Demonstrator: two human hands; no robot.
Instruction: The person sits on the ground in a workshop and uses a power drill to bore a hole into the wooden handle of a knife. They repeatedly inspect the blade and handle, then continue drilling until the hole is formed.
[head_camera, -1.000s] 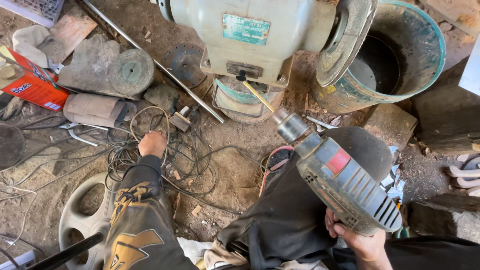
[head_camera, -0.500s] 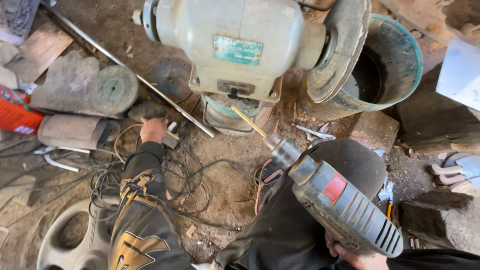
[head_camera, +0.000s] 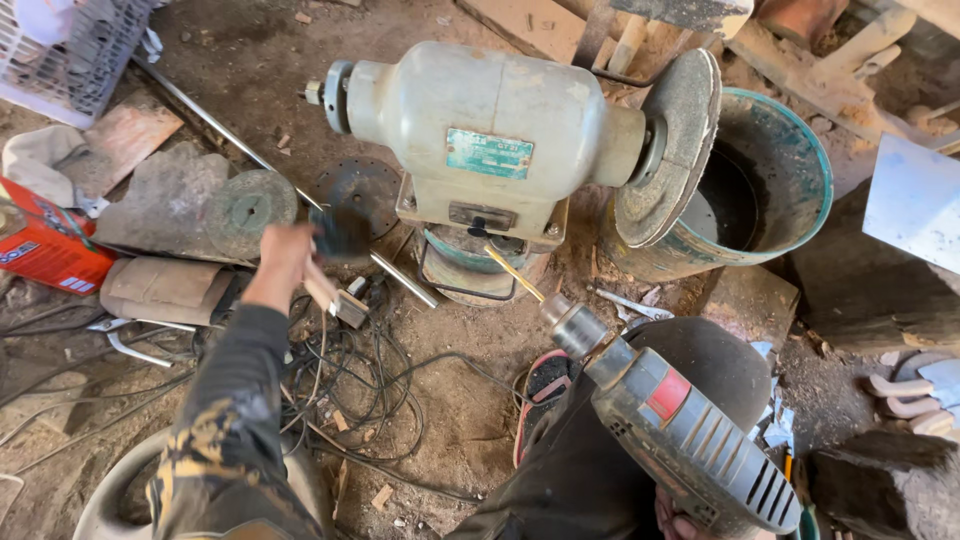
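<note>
My left hand (head_camera: 282, 262) is lifted above the dirt floor and grips a blurred tool with a dark head (head_camera: 338, 234) and a pale wooden handle. It hovers near a metal rod (head_camera: 230, 140) and a tangle of cables (head_camera: 360, 385). My right hand (head_camera: 678, 520), barely seen at the bottom edge, holds the grip of a grey electric drill (head_camera: 690, 440) with a red patch. The drill's brass-coloured bit (head_camera: 514, 272) points up-left at the base of a pale green bench grinder (head_camera: 490, 140).
A teal bucket (head_camera: 795, 165) stands right of the grinder's wheel (head_camera: 668, 150). Worn grinding discs (head_camera: 250, 210) lie to the left, near a red box (head_camera: 45, 250) and a plastic basket (head_camera: 70, 50). My shoe (head_camera: 545, 385) rests by the cables.
My left hand has risen off the cables on the ground and now holds a dark-headed tool. The drill stays aimed at the grinder's base; the view has shifted down.
</note>
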